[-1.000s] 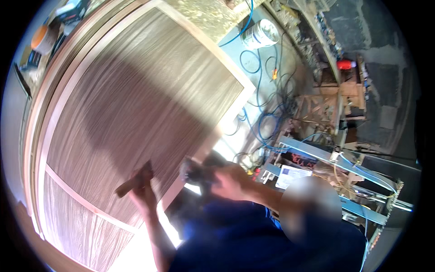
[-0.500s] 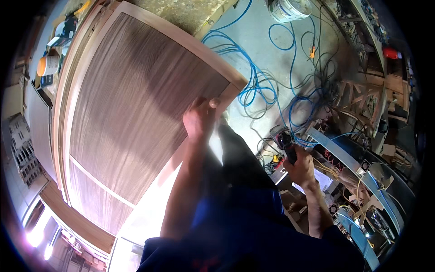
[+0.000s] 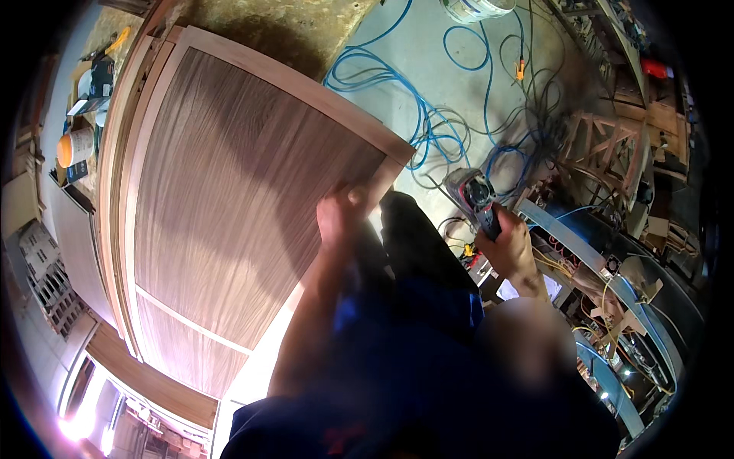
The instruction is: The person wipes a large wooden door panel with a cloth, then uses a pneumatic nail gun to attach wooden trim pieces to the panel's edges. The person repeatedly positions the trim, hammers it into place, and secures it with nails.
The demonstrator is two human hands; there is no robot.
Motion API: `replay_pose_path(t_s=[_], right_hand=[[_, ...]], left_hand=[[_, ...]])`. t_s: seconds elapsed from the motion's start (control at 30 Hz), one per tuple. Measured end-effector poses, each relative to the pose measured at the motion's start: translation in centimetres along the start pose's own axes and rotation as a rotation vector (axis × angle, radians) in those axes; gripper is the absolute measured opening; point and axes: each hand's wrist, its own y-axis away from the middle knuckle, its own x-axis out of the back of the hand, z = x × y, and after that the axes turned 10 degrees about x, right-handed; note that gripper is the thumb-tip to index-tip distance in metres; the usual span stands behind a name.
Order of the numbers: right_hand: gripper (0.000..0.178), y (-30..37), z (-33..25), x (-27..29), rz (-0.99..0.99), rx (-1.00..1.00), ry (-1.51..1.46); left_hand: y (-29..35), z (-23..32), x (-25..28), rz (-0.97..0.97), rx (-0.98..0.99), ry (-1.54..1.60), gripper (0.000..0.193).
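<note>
A large framed wooden panel [image 3: 229, 168] with grey-brown wood grain and a paler border stretches across the left and middle. My left hand [image 3: 340, 218] is closed at its near right edge, fingers curled in; whatever they grip is hidden. To the right, off the panel, my right hand [image 3: 508, 245] is wrapped round the dark handle of a hand-held power tool [image 3: 474, 193]. The tool has a bulky, rounded black-and-grey head that points away from me, over the floor. Its exact kind is not plain.
Blue hoses [image 3: 420, 99] and dark cables lie coiled on the pale floor beyond the panel. A white bucket [image 3: 478, 8] stands at the far edge. A cluttered rack with curved metal strips [image 3: 589, 264] is at right. An orange-and-white tub [image 3: 75, 147] sits at far left.
My right hand has lifted the power tool farther from me and turned its head slightly toward the panel. My left hand stays at the panel's edge. The whole view has shifted a little.
</note>
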Motion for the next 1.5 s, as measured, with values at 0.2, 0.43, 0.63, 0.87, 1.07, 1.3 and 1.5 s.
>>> replay_pose_path(t_s=[0.2, 0.43, 0.63, 0.87, 1.07, 1.3, 1.5], right_hand=[[0.036, -4.1, 0.0, 1.7, -0.017, 0.024, -0.118], [0.034, -10.9, -3.6, 3.0, -0.038, 0.082, -0.128], [0.032, -22.1, -13.9, 2.0, -0.086, 0.010, -0.283], [0.029, -38.8, -27.9, -7.0, -0.167, 0.259, -0.433], [0.030, -44.6, -32.9, -11.8, -0.145, 0.309, -0.427], [0.029, -46.4, -34.8, -13.2, -0.194, 0.289, -0.390], [0.036, -46.0, -34.5, -14.0, -0.219, 0.236, -0.425]], left_hand=[[-1.2, 0.1, 0.0, 0.027, 0.069, -0.057, 0.020], [-1.0, -6.7, -2.8, -0.002, 0.158, -0.180, 0.026], [-1.1, -3.1, -0.3, -0.484, -0.041, -0.030, 0.028], [-0.9, -3.9, -1.8, -0.501, -0.128, 0.107, 0.024], [-1.4, -0.6, 1.4, -0.278, -0.370, 0.074, 0.019], [-10.2, -1.7, 13.0, -0.178, -0.185, 0.174, 0.028], [-24.5, -10.7, 26.6, 0.537, -0.067, -0.004, 0.011]])
